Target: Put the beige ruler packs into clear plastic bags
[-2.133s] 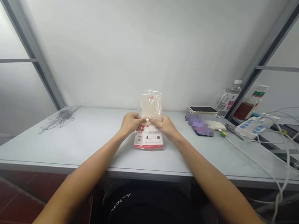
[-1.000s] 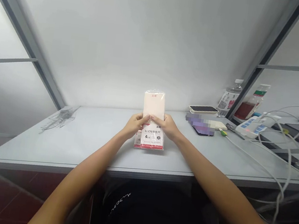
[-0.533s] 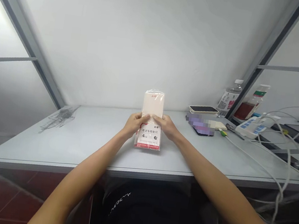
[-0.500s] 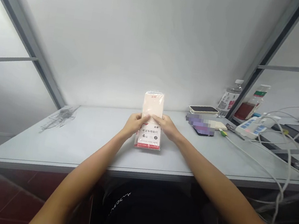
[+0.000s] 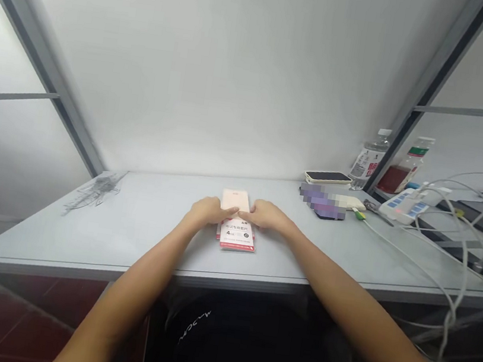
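Note:
A pink and white ruler set packet (image 5: 237,242) with a red lower band and Chinese print lies low over the desk, close to flat. A red edge shows beneath its left side, perhaps of a second packet. My left hand (image 5: 209,209) grips the left edge, thumb on top. On the right edge is my right hand (image 5: 267,215), its thumb also pressed on the front. Both thumb tips nearly meet at the packet's middle. The other fingers are mostly hidden at the sides and below.
Black scribbles mark the left of the desk (image 5: 144,233). At the right are a phone (image 5: 328,177), a partly blurred purple item (image 5: 321,203), a clear bottle (image 5: 369,161), a bottle of red liquid (image 5: 399,178), a power strip (image 5: 403,205) and white cables (image 5: 409,264).
The packet, raised and tilted toward me before, is lowered to the desk and looks flatter. Both hands have come down with it, still gripping its sides.

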A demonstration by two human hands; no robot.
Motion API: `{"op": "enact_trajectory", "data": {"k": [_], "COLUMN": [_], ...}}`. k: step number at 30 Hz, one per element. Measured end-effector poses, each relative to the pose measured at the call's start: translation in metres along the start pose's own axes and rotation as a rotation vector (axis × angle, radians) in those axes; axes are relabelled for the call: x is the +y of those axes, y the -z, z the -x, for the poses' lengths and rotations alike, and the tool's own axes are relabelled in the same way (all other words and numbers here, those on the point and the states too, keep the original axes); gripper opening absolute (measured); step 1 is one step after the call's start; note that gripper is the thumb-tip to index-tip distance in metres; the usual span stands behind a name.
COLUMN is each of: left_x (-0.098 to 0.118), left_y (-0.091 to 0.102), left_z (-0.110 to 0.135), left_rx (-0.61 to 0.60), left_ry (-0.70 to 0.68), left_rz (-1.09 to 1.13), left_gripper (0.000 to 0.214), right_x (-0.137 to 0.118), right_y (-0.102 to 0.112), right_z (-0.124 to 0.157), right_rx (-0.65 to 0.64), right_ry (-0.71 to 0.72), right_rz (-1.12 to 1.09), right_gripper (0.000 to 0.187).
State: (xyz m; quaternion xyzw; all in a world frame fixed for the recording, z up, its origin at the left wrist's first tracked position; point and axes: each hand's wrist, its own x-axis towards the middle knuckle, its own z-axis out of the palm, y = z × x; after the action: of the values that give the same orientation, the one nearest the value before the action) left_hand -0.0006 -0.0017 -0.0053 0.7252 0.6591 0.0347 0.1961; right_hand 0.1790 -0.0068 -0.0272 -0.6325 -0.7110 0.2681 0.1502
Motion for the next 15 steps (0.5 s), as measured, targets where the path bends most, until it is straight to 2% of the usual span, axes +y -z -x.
{"op": "enact_trajectory", "data": {"k": [2,4,7,9,11,15], "left_x": [-0.003,-0.006,-0.009,-0.009,-0.009,-0.008], "left_y": [0.004,0.009,0.014,0.015,0.014,0.011], "left_z": [-0.001,-0.003,-0.002,0.000,0.002,0.001], "left_rx": [0.024,0.055,0.084,0.112,0.149,0.246], "left_ry": [0.028,0.040,0.015,-0.006,-0.022,-0.049], "left_rz": [-0.032,-0.034,0.009,0.030,0.043,0.094], "left_gripper": [0.059,0.061,0.059,0.057,0.055,0.052], "right_x": [0.000,0.000,-0.007,-0.020,-0.038,-0.080], "right_y": [0.006,0.014,0.024,0.025,0.020,0.004], "right_z": [0.002,0.003,0.014,0.033,0.063,0.132], "right_rx": [0.129,0.248,0.254,0.190,0.219,0.219], "right_ry": [-0.005,0.053,0.268,0.470,0.697,1.277], "right_rz": [0.035,-0.024,-0.225,-0.377,-0.510,-0.692], "right_gripper": [0.037,0.036,0.037,0.040,0.040,0.049]}}
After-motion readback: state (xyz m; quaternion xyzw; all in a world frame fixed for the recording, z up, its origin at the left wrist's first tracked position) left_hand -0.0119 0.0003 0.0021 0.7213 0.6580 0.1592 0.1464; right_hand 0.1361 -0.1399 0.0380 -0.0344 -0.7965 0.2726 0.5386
